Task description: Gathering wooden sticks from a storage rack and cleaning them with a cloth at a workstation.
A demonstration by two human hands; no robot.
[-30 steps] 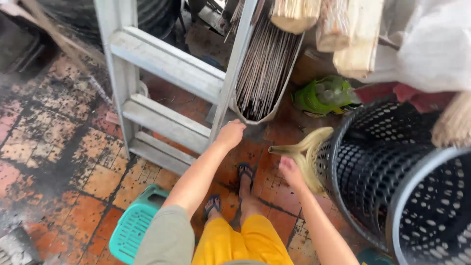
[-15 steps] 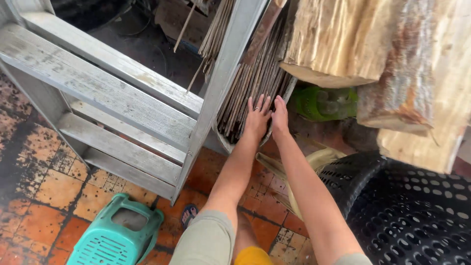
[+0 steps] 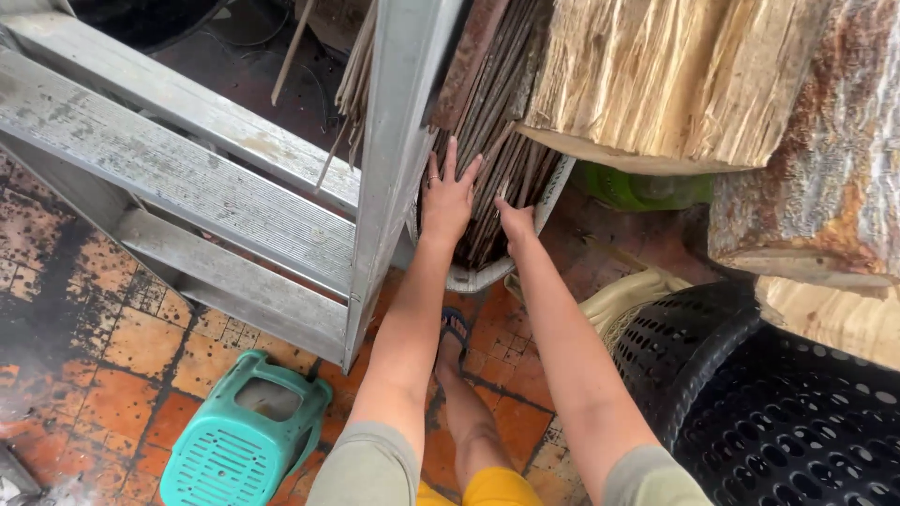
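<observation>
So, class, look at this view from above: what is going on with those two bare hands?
A person reaches both arms forward to a bundle of thin brown sticks standing in a pale round container. The left hand lies flat on the sticks, fingers spread; the right hand presses against them lower down. A grey metal stepladder stands alongside, and a turquoise plastic stool sits on the tiled floor.

Both hands, left hand & right hand, on stick bundle (fingers spread) beside ladder.
</observation>
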